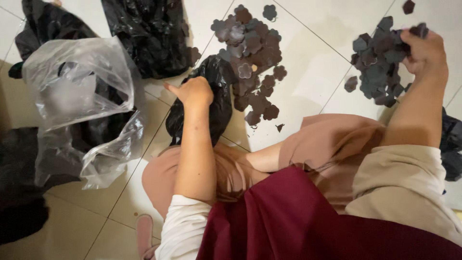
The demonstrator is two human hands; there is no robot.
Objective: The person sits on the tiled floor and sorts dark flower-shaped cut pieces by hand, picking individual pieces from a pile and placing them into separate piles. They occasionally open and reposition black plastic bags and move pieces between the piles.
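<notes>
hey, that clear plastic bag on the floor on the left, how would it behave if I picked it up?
The clear plastic bag looks thin and crumpled, so it would probably flop and collapse rather than hold shape. It seems light for its size, likely shifting at a slight push. Its glossy film may slip in the fingers.

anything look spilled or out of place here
Dark flower-shaped cutouts lie scattered loose on the white tiled floor beside the black plastic bag under the left hand. The right hand grips some from a second pile.

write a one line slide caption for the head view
Seated on a tiled floor, the left hand grips a black bag while the right hand gathers dark flower-shaped pieces.
</notes>
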